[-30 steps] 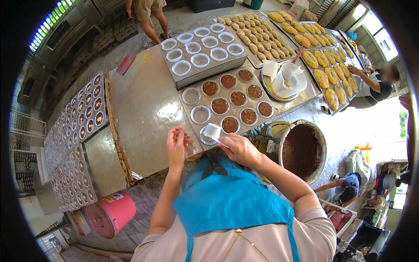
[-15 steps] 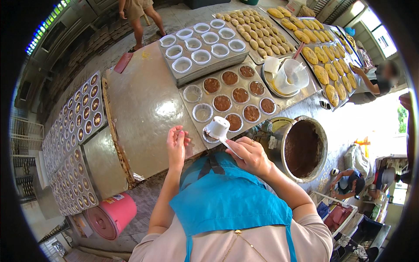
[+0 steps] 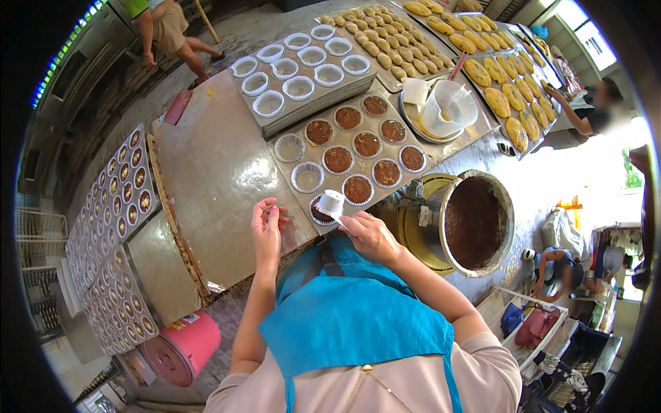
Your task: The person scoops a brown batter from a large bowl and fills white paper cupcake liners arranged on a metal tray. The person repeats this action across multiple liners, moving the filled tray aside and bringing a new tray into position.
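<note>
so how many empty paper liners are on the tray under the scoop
2. One empty liner is in the far left corner of the tray; the other is beside it, toward the white scoop, which partly hides a third liner, but brown batter shows inside.

Daylight enters chiefly from the right, where part of the floor point(image 3: 544, 189) burns out to white; the window point(image 3: 587, 45) at upper right is likewise bright, and the left margin lies dimmer. Diffuse glare marks the metal tabletop point(image 3: 206, 186), while the white scoop point(image 3: 330, 202) near centre is fairly sharp. Fisheye distortion bows straight edges toward a black rim, with colour fringes along the grating point(image 3: 62, 58) at upper left.
</note>
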Demonstrator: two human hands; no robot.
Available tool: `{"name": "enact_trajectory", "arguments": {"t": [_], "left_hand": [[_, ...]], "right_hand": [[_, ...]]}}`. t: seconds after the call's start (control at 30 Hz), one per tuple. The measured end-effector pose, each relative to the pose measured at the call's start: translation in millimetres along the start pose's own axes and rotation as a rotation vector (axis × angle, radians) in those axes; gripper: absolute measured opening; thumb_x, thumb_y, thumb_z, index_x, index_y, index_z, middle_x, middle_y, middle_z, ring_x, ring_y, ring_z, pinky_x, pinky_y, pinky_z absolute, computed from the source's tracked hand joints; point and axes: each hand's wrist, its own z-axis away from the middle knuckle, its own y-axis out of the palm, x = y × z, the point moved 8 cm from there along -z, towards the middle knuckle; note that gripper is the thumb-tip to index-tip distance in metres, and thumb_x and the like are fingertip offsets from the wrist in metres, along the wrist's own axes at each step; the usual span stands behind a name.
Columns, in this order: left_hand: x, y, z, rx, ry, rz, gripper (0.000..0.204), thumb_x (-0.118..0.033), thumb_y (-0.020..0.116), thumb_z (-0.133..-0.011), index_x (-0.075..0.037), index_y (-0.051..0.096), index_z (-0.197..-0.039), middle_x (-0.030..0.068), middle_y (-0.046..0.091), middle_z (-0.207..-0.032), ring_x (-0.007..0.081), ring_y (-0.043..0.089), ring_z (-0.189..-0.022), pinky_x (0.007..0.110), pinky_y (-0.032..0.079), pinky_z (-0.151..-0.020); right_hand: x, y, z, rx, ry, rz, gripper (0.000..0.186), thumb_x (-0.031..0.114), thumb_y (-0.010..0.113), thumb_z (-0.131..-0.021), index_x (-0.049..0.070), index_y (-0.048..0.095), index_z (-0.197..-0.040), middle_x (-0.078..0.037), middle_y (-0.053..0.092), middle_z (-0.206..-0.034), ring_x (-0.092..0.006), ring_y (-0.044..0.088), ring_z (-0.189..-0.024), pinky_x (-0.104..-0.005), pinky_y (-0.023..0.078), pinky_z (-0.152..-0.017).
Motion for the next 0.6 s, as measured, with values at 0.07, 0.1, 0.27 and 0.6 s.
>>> {"name": "enact_trajectory", "arguments": {"t": [0.07, 0.1, 0.27, 0.6], "left_hand": [[-4.8, 3.6, -5.4, -0.01, 0.028, -0.026, 0.016, -0.013, 0.048, -0.094, -0.007, 0.052, -0.108, 0.0029, 0.058, -0.087, 0.0074, 0.053, -0.068, 0.021, 0.042, -0.06], [-4.9, 2.8, -1.4, -0.014, 0.033, -0.032, 0.017, -0.014, 0.049, -0.093, -0.007, 0.052, -0.109, 0.0032, 0.059, -0.088, 0.0078, 0.053, -0.068, 0.021, 0.042, -0.06], [-11.7, 9.1, 0.9, -0.028, 0.061, -0.02, 0.018, -0.014, 0.049, -0.094, -0.007, 0.052, -0.11, 0.004, 0.059, -0.089, 0.0083, 0.054, -0.068, 0.021, 0.042, -0.06], [-64.2, 23.7, 4.7, -0.123, 0.272, 0.008, 0.019, -0.014, 0.046, -0.094, -0.007, 0.052, -0.111, 0.0035, 0.058, -0.087, 0.007, 0.052, -0.067, 0.02, 0.04, -0.06]], "right_hand": [[2.0, -5.6, -2.9, -0.058, -0.026, 0.0, 0.029, -0.001, 0.069, -0.072, -0.002, 0.058, -0.099, -0.013, 0.06, -0.074, -0.0279, 0.059, -0.067, -0.0353, 0.048, -0.057], [-2.2, -6.5, -1.4, -0.03, 0.04, 0.012, 0.025, 0.002, 0.067, -0.076, -0.002, 0.058, -0.099, -0.014, 0.06, -0.074, -0.0271, 0.058, -0.065, -0.0348, 0.048, -0.057], [-46.2, -5.8, 12.6, -0.248, 0.699, -0.654, 0.019, 0.017, 0.053, -0.093, -0.001, 0.057, -0.092, -0.006, 0.055, -0.061, -0.0146, 0.055, -0.06, -0.028, 0.045, -0.056], [-50.5, 14.7, 27.3, -0.513, 1.268, -1.985, 0.027, 0.021, 0.049, -0.094, 0.009, 0.042, -0.071, 0.001, 0.037, -0.051, -0.0115, 0.043, -0.055, -0.0231, 0.032, -0.047]]}}
